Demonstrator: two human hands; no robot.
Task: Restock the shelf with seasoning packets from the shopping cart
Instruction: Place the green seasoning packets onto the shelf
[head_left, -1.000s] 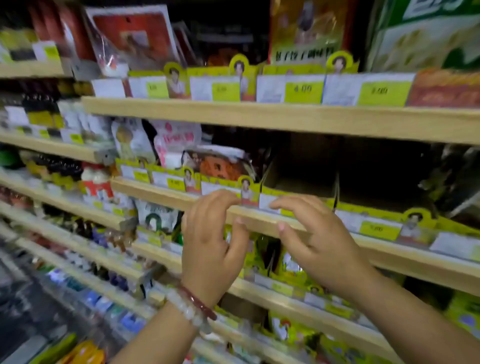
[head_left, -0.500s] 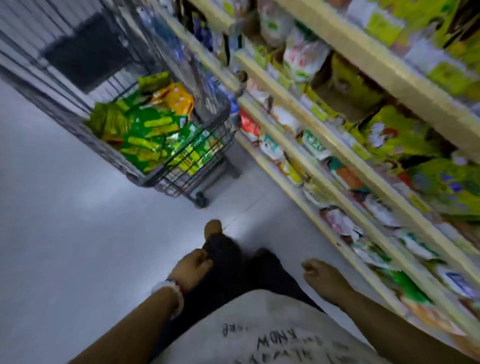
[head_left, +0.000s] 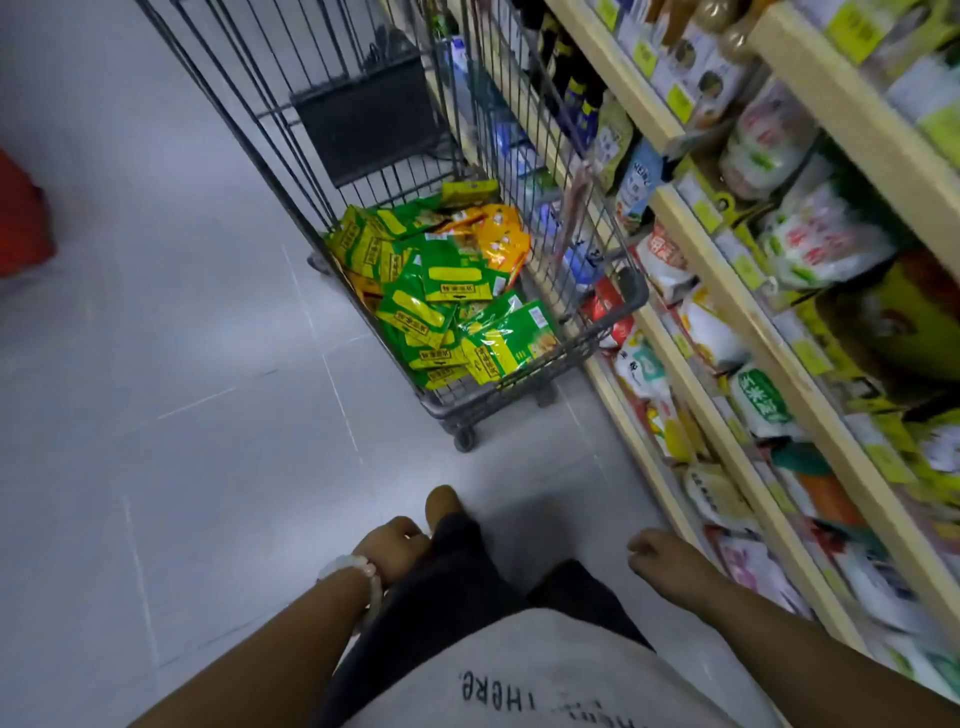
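A grey wire shopping cart (head_left: 631, 299) stands on the floor ahead of me, close against the shelf. Inside lie several green and yellow seasoning packets (head_left: 457, 291) and an orange one (head_left: 501, 236). The wooden shelf (head_left: 727, 306) runs along the right, packed with bagged goods and yellow price tags. My left hand (head_left: 392, 551), with a white bracelet at the wrist, hangs by my dark trouser leg, fingers loosely curled and holding nothing. My right hand (head_left: 665, 558) hangs low near the bottom shelf, also loosely curled and holding nothing.
Grey tiled floor (head_left: 182, 389) stretches to the left of the cart. A red object (head_left: 21, 218) sits at the far left edge. My foot (head_left: 441, 506) points toward the cart. Dark bottles (head_left: 576, 88) stand on the shelf beyond the cart.
Both hands left the shelf edge and dropped to my sides. My view swung down from the shelf to the floor and cart, and the cart now looks nearer.
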